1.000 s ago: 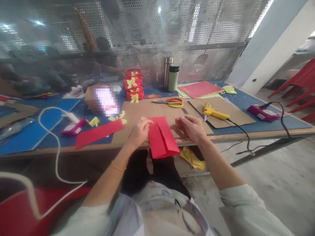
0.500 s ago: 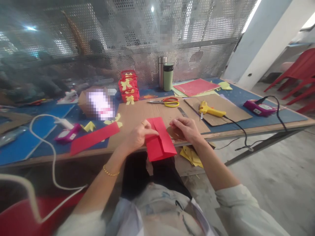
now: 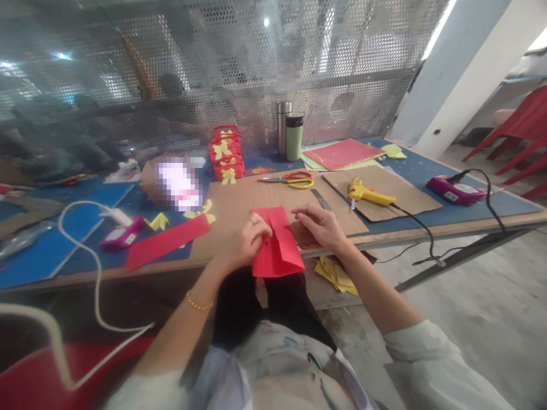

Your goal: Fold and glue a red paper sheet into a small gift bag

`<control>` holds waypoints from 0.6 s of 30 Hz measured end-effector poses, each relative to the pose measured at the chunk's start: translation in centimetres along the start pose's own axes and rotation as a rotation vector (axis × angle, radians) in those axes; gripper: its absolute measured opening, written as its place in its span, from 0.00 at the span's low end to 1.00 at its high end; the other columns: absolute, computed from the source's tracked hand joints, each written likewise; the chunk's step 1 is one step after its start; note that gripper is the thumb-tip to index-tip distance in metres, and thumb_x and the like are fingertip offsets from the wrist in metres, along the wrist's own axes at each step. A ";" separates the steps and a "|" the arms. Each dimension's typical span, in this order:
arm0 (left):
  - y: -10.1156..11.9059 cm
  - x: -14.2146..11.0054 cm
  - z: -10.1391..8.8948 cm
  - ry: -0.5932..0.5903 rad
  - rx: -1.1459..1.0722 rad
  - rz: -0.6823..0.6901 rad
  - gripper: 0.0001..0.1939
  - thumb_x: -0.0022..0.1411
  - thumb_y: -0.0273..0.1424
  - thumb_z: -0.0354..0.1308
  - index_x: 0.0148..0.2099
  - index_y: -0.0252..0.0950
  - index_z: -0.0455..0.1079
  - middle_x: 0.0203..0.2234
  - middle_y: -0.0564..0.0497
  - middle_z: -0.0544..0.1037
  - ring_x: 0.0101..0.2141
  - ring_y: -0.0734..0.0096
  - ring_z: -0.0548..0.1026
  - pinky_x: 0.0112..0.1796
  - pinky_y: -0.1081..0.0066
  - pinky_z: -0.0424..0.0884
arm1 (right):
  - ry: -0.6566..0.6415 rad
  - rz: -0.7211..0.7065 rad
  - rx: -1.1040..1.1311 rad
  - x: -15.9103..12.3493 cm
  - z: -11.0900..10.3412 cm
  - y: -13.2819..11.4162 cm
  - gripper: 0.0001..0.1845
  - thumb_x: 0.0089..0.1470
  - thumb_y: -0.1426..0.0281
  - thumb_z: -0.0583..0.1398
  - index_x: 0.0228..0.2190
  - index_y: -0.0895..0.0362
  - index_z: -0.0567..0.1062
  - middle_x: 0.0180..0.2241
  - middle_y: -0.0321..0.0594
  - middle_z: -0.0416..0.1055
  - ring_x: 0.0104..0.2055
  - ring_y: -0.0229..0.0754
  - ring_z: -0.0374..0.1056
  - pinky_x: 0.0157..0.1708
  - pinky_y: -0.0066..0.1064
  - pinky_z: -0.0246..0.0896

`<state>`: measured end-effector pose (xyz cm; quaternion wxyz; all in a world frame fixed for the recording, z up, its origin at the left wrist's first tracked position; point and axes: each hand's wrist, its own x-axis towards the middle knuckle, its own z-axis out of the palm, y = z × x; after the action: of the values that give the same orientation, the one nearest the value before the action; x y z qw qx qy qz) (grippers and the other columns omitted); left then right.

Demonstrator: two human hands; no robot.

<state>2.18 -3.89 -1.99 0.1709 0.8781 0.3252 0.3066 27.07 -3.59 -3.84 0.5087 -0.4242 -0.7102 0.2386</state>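
A folded red paper (image 3: 278, 242) lies at the table's front edge, its lower part sticking out over my lap. Along its middle runs a flap that stands slightly raised. My left hand (image 3: 253, 236) is at the paper's left side, with curled fingers gripping it there. Just right of the paper is my right hand (image 3: 321, 226), loosely bent, fingers apart and nothing visible in them. Under both hands is a sheet of brown cardboard (image 3: 239, 196). A flat red paper strip (image 3: 168, 244) lies to the left, beside yellow paper bows (image 3: 200, 212).
Scissors (image 3: 294, 180), a metal blade (image 3: 319, 199) and a yellow glue gun (image 3: 370, 193) lie beyond my right hand. Red boxes with yellow bows (image 3: 228, 154) are stacked behind, near two flasks (image 3: 293, 136). A blurred phone (image 3: 179, 182) leans at left. Cables hang off both sides.
My left index finger has drawn back from across the flap and curled in at the paper's left side. My right fingers have spread a little apart. The whole view has shifted slightly.
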 end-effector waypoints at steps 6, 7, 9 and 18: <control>0.0 0.3 -1.2 0.025 -0.039 -0.025 0.09 0.70 0.26 0.46 0.37 0.38 0.65 0.34 0.50 0.70 0.37 0.69 0.70 0.43 0.67 0.69 | -0.178 -0.247 -0.111 2.1 0.0 0.1 0.12 0.63 0.70 0.56 0.40 0.56 0.81 0.34 0.42 0.76 0.36 0.41 0.70 0.37 0.31 0.64; 0.0 0.3 -1.3 0.036 -0.054 -0.035 0.08 0.70 0.26 0.47 0.37 0.38 0.65 0.34 0.50 0.70 0.36 0.69 0.70 0.42 0.67 0.68 | -0.204 -0.277 -0.120 2.6 0.0 0.0 0.12 0.63 0.71 0.56 0.40 0.56 0.81 0.34 0.42 0.75 0.36 0.41 0.70 0.36 0.31 0.64; -0.1 0.2 -1.5 0.056 -0.077 -0.056 0.07 0.68 0.26 0.48 0.37 0.38 0.64 0.33 0.51 0.70 0.35 0.69 0.70 0.41 0.68 0.68 | -0.260 -0.322 -0.135 3.8 0.3 -0.2 0.12 0.63 0.73 0.56 0.40 0.56 0.81 0.35 0.42 0.75 0.36 0.40 0.70 0.37 0.31 0.63; -0.4 -0.8 -2.0 0.082 -0.037 -0.107 0.04 0.64 0.27 0.50 0.40 0.38 0.65 0.36 0.51 0.73 0.36 0.68 0.71 0.37 0.69 0.68 | -0.574 -0.339 -0.290 7.3 2.5 -0.1 0.11 0.56 0.81 0.60 0.35 0.58 0.81 0.34 0.41 0.74 0.35 0.38 0.69 0.37 0.28 0.60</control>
<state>0.26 -3.94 -0.99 0.1897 0.8429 0.3728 0.3385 23.86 2.77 -0.88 0.2554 -0.2842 -0.9107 0.1569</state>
